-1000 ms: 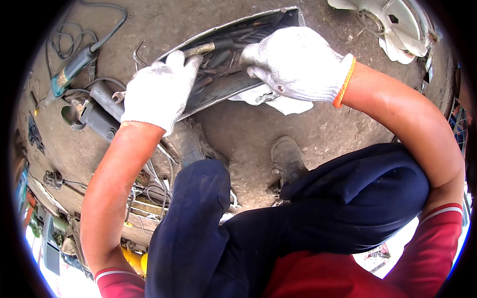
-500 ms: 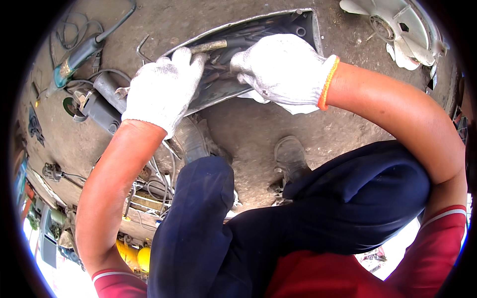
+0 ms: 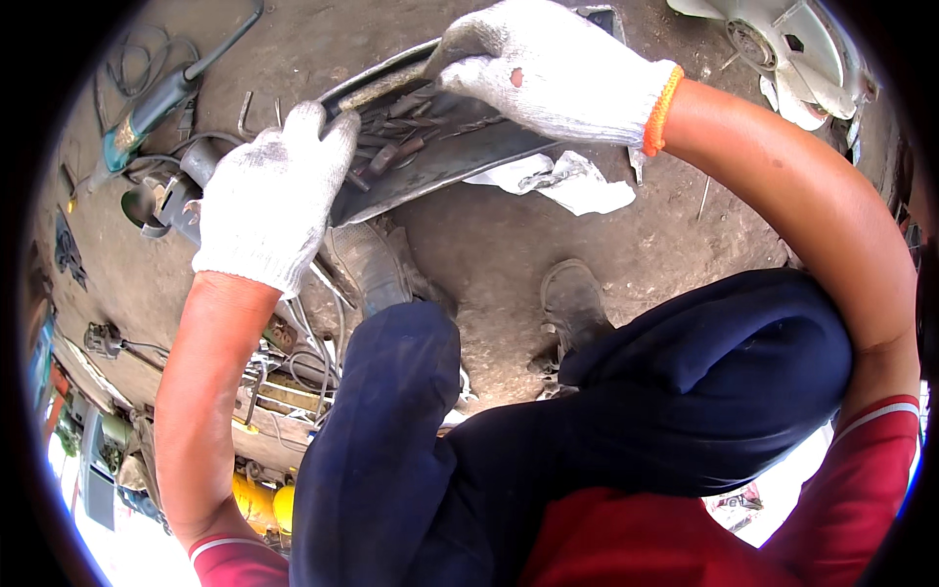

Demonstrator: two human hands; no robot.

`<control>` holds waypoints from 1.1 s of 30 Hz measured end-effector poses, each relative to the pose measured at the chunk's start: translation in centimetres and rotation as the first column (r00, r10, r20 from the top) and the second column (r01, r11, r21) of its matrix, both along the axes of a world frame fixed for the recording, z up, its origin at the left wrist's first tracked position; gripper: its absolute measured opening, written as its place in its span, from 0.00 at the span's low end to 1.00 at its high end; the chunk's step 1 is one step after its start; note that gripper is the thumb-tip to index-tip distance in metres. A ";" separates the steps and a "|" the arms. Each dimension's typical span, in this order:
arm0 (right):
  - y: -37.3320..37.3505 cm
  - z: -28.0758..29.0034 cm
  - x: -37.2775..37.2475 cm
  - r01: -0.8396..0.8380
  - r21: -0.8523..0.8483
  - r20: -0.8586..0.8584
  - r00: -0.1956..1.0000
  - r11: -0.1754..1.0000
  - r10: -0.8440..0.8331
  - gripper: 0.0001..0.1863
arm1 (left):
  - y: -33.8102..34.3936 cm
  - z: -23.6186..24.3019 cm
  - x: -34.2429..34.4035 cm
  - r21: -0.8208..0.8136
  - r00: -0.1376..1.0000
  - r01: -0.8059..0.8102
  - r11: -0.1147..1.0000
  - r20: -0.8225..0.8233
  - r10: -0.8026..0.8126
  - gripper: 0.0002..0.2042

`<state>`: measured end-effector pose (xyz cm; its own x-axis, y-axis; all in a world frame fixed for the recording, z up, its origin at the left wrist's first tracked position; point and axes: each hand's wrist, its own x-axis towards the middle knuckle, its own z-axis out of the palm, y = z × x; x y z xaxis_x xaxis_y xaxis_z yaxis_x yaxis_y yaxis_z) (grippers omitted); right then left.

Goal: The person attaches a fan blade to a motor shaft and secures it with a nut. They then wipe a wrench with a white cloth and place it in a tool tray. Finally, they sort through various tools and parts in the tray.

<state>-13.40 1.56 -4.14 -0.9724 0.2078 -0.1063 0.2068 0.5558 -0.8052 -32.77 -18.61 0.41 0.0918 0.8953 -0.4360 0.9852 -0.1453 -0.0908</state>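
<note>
A long dark metal tray (image 3: pixel 445 176) holds several rusty metal pieces (image 3: pixel 396 157) and thin, bit-like rods. My left hand (image 3: pixel 269 191), in a white knit glove, is closed at the tray's left end, its fingertips partly out of sight. My right hand (image 3: pixel 558 73), in a white glove with an orange cuff, reaches over the tray's far side. Its fingers curl around the right end of a tan, rough stick-like piece (image 3: pixel 381 88) lying along the far wall. The glove covers that end of the piece.
A crumpled white sheet (image 3: pixel 577 184) lies at the tray's near right side. Left are a teal-and-grey power tool (image 3: pixel 147 122) with its cord and an angle grinder (image 3: pixel 176 207). A white fan blade (image 3: pixel 763 54) lies far right. My boots (image 3: pixel 575 298) stand close.
My right hand has moved up to the stick-like piece, which now lies farther left. My left hand has shifted left and slightly down. The tray has shifted left, and more of the white sheet shows.
</note>
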 end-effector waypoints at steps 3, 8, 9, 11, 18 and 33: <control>-0.9 1.0 0.5 -0.156 -0.066 0.149 0.975 0.986 0.164 0.17 | 0.1 0.3 0.1 -0.027 0.999 -0.048 0.998 0.005 0.048 0.26; -2.8 0.8 -0.4 -0.335 0.161 0.306 0.911 0.928 0.276 0.14 | -0.9 -1.3 -0.6 0.100 0.997 -0.013 0.995 0.071 0.006 0.24; -2.2 1.9 -0.4 -0.383 0.238 0.323 0.898 0.893 0.299 0.13 | -1.2 -1.2 -0.8 0.115 0.996 -0.016 0.993 0.085 0.006 0.24; -0.8 3.7 -1.2 -0.469 0.363 0.412 0.856 0.805 0.313 0.11 | -1.3 -0.4 -0.7 0.059 0.993 -0.069 0.996 0.103 0.062 0.24; 1.8 5.3 0.4 -0.511 0.529 0.522 0.825 0.677 0.215 0.12 | -2.3 -0.3 -1.0 0.060 0.992 -0.085 0.995 0.103 0.079 0.24; -2.7 1.2 -0.2 -0.279 0.195 0.276 0.936 0.940 0.220 0.13 | -1.6 -1.3 -2.7 0.144 0.967 -0.072 0.987 0.253 0.034 0.12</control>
<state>-13.64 -1.09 -2.93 -0.9447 0.0086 -0.3277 0.2127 0.7767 -0.5928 -35.52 -20.24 -0.90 0.1309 0.9552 -0.2654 0.9853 -0.0957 0.1413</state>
